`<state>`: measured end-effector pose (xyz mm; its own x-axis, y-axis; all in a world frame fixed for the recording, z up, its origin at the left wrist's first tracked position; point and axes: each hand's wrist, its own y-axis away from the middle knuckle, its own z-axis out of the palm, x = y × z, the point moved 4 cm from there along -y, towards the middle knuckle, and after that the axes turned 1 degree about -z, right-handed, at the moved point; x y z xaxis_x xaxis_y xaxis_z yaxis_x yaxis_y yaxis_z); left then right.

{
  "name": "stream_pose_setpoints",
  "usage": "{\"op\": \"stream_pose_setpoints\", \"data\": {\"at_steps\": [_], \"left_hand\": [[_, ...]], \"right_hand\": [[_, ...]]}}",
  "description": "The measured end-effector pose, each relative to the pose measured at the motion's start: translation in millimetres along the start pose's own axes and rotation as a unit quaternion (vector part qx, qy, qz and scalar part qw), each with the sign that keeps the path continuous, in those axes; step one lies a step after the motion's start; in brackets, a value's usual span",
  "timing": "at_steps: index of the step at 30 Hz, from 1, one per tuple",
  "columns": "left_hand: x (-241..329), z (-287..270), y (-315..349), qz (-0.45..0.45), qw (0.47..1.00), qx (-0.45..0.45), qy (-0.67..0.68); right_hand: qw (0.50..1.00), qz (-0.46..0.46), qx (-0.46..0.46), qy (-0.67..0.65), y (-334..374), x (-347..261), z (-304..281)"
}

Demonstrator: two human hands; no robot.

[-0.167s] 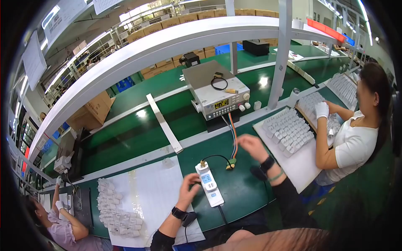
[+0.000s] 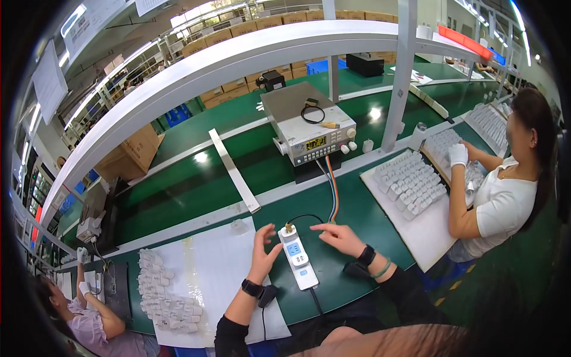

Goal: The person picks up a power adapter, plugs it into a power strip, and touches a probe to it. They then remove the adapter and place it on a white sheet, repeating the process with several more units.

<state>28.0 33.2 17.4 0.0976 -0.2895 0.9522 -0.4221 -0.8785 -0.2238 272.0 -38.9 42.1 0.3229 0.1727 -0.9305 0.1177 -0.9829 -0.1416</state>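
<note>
Your left hand (image 2: 262,262) is just left of a white power strip (image 2: 305,275), at the lower centre of the frame; its thumb and fingers are spread wide with nothing between them. Your right hand (image 2: 347,241) is to the right of the strip, index finger stretched toward the strip's upper end; the other fingers are curled, and you cannot tell from this view whether they hold anything. The strip lies on the green worktop (image 2: 357,291), slightly tilted, with a brassy plug (image 2: 289,227) at its upper end. From there a thin black cord (image 2: 306,216) arcs right toward your right hand. Orange, white and blue wires (image 2: 335,190) come down behind that hand from a grey instrument (image 2: 291,107) with a lit display at the upper centre.

At the lower left, white adapters (image 2: 169,297) stand in rows on a white sheet (image 2: 229,282). At the right, more white blocks (image 2: 410,184) fill a pale board (image 2: 410,238) beside a co-worker in a white top (image 2: 505,202). Another co-worker in a lilac top (image 2: 89,330) is at the lower left edge.
</note>
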Motion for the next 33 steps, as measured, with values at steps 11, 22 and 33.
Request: {"op": "stream_pose_setpoints", "data": {"at_steps": [11, 22, 33], "left_hand": [[-58.1, 20.9, -15.3, -0.029, 0.999, -0.027, -0.003], [-57.5, 22.3, -18.8, -0.060, 0.997, -0.026, 0.038], [-52.6, 21.1, -14.4, -0.070, 0.995, -0.036, 0.059]], "right_hand": [[0.994, -0.069, 0.055, -0.070, -32.3, -13.8, 55.1], [0.973, -0.173, 0.093, 0.118, -55.9, -9.8, 55.4], [0.991, -0.089, 0.077, -0.057, -52.9, -8.2, 58.9]]}}
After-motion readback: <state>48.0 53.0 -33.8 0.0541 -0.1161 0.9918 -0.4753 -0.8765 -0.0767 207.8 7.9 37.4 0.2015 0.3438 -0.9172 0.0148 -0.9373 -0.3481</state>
